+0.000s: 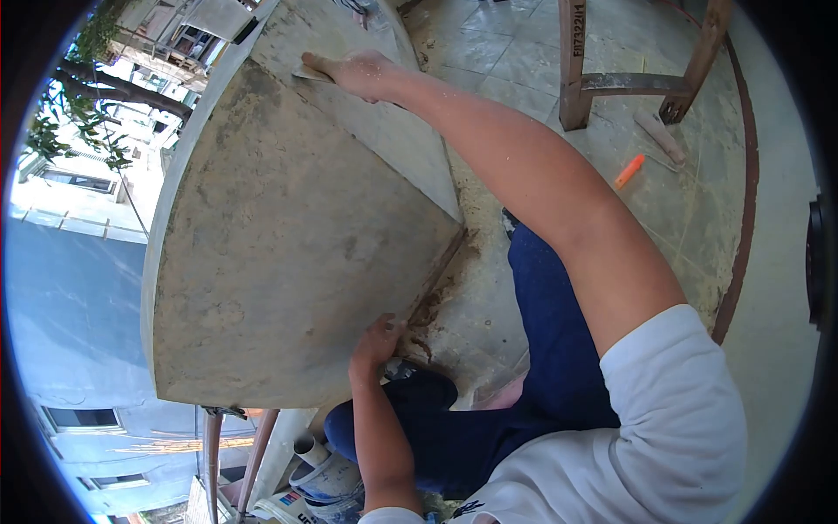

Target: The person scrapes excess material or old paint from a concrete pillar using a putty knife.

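Note:
Stretched far forward, my right hand (360,73) is closed on a thin, flat, pale piece (312,74) and presses it against the upper part of a grey plastered parapet wall (279,236), near the line where two wall faces meet. The kind of piece is hard to make out, as the fingers cover most of it. Close to my knee, my left hand (377,341) rests by the lower edge of the same wall, its fingers loosely bent and apart with nothing seen in them. White dust specks my right forearm.
A wooden stand (624,83) stands on the dusty tiled floor (489,52). An orange-handled tool (629,171) and a wooden piece (661,138) lie near it. Dirt lines the wall's foot. Buckets (325,476) sit beside my leg. Beyond the wall are buildings and a tree (118,90).

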The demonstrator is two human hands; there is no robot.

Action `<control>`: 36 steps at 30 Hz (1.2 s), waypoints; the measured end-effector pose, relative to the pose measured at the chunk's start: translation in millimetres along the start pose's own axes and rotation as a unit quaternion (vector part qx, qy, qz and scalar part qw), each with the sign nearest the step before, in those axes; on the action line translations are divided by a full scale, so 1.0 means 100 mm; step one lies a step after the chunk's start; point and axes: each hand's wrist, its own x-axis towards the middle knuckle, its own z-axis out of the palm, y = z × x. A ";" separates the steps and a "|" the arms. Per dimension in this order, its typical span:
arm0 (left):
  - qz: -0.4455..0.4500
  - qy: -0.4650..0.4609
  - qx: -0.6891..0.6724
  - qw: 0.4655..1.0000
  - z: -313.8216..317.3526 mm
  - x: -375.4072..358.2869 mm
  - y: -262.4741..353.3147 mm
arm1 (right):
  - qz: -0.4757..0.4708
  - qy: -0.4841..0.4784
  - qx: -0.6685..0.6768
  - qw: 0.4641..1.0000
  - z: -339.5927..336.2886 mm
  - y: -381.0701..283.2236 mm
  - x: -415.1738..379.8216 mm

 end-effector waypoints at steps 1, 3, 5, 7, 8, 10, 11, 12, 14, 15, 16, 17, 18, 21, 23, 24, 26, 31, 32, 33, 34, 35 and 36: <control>-0.005 -0.005 -0.002 1.000 0.01 -0.01 0.00 | -0.014 0.010 0.000 1.000 0.01 -0.07 0.04; 0.001 -0.009 -0.018 1.000 0.00 -0.01 0.02 | -0.021 0.013 0.001 1.000 0.13 0.20 0.08; -0.004 0.003 0.004 1.000 0.02 -0.01 -0.07 | -0.039 0.026 0.000 0.999 0.21 0.48 0.09; -0.008 0.014 0.025 1.000 0.00 0.04 -0.06 | -0.027 0.019 -0.010 0.999 0.28 0.71 0.05; -0.011 0.018 0.026 0.999 -0.01 0.04 -0.04 | -0.025 0.018 -0.010 0.999 0.22 0.58 0.02; -0.022 0.010 0.029 0.999 0.04 0.04 -0.07 | 0.027 0.014 0.023 0.999 0.09 0.25 0.04; -0.002 0.021 0.010 1.000 0.06 0.06 -0.09 | 0.030 0.026 0.032 0.999 0.05 0.07 0.13; 0.019 0.035 -0.010 0.999 0.08 0.06 -0.11 | 0.031 0.040 0.040 0.998 0.02 -0.03 0.23; 0.015 0.029 -0.008 0.999 0.08 0.03 -0.07 | 0.023 0.044 0.020 0.999 0.00 0.11 0.31; 0.016 0.029 -0.008 0.999 0.06 0.02 -0.04 | 0.007 0.050 -0.002 0.999 0.00 0.16 0.33; 0.018 0.034 -0.010 0.999 0.04 0.03 -0.06 | 0.002 0.052 -0.004 0.999 0.03 0.27 0.32; 0.023 0.039 0.005 0.999 0.04 0.04 -0.10 | -0.002 0.036 -0.014 0.999 0.07 0.42 0.29; 0.027 0.044 0.020 0.998 0.03 0.06 -0.11 | -0.006 0.020 -0.024 0.999 0.08 0.47 0.29; 0.021 0.051 0.027 0.998 0.03 0.11 -0.10 | -0.015 0.045 0.022 0.999 -0.02 0.08 0.33; 0.018 0.036 0.012 0.999 0.03 0.09 -0.01 | -0.007 0.060 0.010 0.998 -0.06 -0.05 0.35; 0.023 0.030 -0.006 0.999 0.03 0.07 0.03 | -0.008 0.080 -0.007 0.997 -0.10 -0.09 0.35; 0.020 0.031 0.003 0.999 0.06 0.08 0.03 | -0.016 0.046 -0.046 0.998 -0.01 0.27 0.47; 0.021 0.038 0.024 0.999 0.05 0.11 -0.02 | -0.001 0.010 -0.034 0.999 0.04 0.41 0.33; 0.026 0.038 0.018 0.999 0.05 0.11 -0.01 | 0.003 0.008 -0.030 1.000 0.00 0.25 0.32; 0.031 0.039 0.012 0.999 0.05 0.11 -0.01 | 0.000 0.028 -0.029 0.999 -0.10 0.00 0.28; 0.026 0.034 0.013 0.999 0.07 0.08 -0.01 | -0.004 0.046 -0.029 0.999 -0.12 -0.11 0.25; 0.029 0.029 0.011 0.999 0.07 0.06 0.00 | -0.002 0.042 -0.027 0.999 -0.05 0.05 0.36; 0.036 0.027 0.009 0.999 0.05 0.05 0.01 | -0.058 0.048 -0.065 0.995 0.01 0.28 0.52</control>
